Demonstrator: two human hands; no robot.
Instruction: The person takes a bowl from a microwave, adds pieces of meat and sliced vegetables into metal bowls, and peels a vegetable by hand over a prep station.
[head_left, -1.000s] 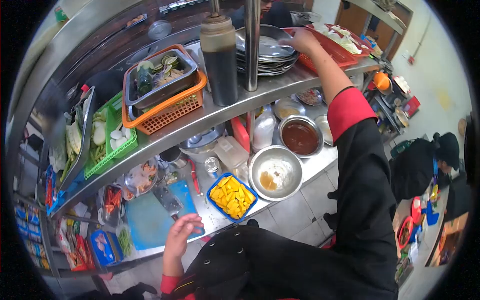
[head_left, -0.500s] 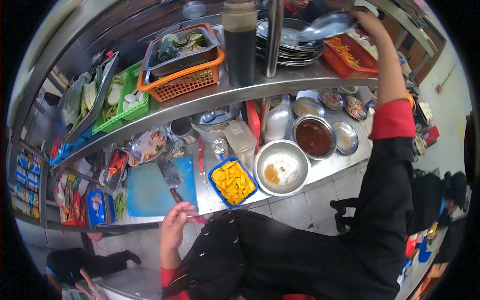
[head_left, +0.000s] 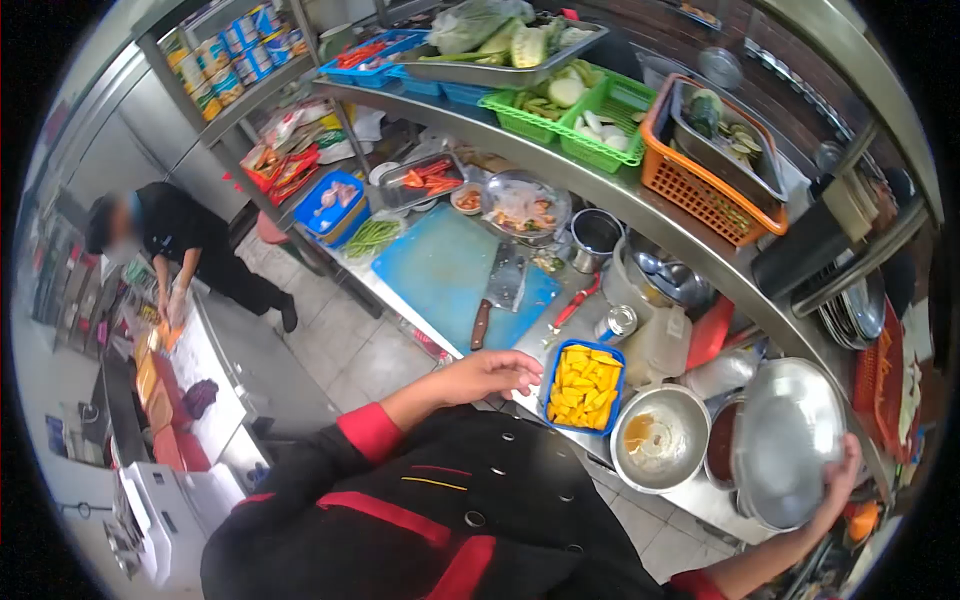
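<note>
My right hand (head_left: 845, 475) grips the rim of a round metal plate (head_left: 790, 440), which hangs tilted over the counter's right end and partly covers a bowl of dark sauce (head_left: 722, 445). Left of it stands a metal bowl (head_left: 675, 455) with white powder and a brown liquid. Beside that bowl, a blue tray (head_left: 549, 408) holds yellow fruit pieces. Nothing shows in my left hand (head_left: 500, 375), whose fingers are apart and slightly curled, just left of the blue tray. A cleaver (head_left: 508, 278) with a wooden handle lies on the blue cutting board (head_left: 430, 258) beyond it.
Overhead, a metal shelf (head_left: 560, 160) carries green baskets (head_left: 610, 125), an orange basket (head_left: 700, 190) and stacked plates (head_left: 855, 310). Red-handled tongs (head_left: 575, 305) and a can (head_left: 617, 323) sit on the counter. At the far left a person (head_left: 190, 240) works at another table.
The view has swung left. My right hand has picked up the metal plate from the shelf stack and brought it down over the counter. My left hand stays empty.
</note>
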